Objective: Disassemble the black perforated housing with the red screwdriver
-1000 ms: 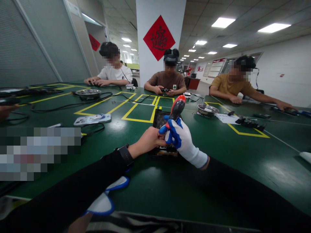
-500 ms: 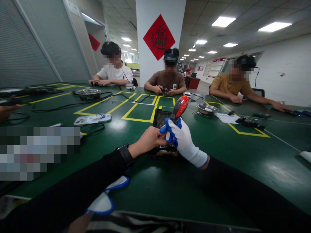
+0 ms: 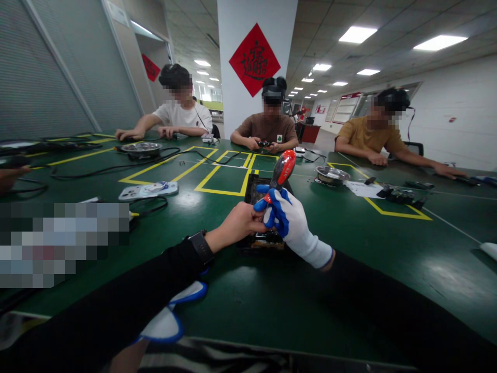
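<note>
My right hand, in a white glove with blue fingertips, grips a screwdriver with a red and black handle, handle tilted up and to the right. My bare left hand, a dark watch on its wrist, is closed in a pinch against the gloved fingers at the tool's lower end; what it pinches is hidden. Both hands hover over a dark electronic device lying on the green table.
A white and blue glove lies near the front edge. A white device and black cables lie to the left, metal bowls further back. Three people sit across the table. Yellow tape marks rectangles.
The screwdriver handle has turned in my right hand, showing more red. The person at the far left has stretched an arm out to the left.
</note>
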Available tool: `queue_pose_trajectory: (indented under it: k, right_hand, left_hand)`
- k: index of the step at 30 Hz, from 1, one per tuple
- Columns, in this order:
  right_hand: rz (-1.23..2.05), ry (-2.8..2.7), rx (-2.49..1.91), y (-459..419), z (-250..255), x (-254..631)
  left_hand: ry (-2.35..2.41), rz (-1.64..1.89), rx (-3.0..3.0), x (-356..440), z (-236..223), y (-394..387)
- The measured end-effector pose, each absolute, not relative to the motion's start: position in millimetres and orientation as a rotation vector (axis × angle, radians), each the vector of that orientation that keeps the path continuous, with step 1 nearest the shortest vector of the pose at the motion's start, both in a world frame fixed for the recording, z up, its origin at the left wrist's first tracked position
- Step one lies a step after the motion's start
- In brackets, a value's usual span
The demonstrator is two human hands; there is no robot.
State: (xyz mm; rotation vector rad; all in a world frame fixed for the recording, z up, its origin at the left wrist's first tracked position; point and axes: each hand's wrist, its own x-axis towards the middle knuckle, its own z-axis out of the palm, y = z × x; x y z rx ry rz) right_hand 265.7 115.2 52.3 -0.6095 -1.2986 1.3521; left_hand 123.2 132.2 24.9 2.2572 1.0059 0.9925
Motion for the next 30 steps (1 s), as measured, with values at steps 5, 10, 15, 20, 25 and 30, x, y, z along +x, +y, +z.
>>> queue_pose_trajectory:
  k: [5, 10, 15, 20, 25, 30]
  right_hand:
    - [1.250, -1.259, -0.602, 111, 56, 267]
    - [0.759, -1.220, -0.566, 126, 105, 298]
    - [0.047, -1.503, -0.659, 150, 103, 369]
    - [-0.094, -2.090, -0.857, 160, 28, 424]
    - [-0.216, -2.390, -0.896, 175, 8, 435]
    - [-0.244, -2.491, -0.916, 175, 15, 429]
  left_hand:
    - [1.001, 0.975, 2.222, 124, 27, 132]
    - [1.121, 1.289, 2.143, 124, 35, 131]
    - [1.348, 1.487, 2.029, 122, 37, 134]
    - [1.371, 1.517, 1.961, 120, 28, 144]
    - [1.309, 1.437, 1.957, 121, 20, 149]
    - [1.309, 1.312, 1.984, 121, 16, 151]
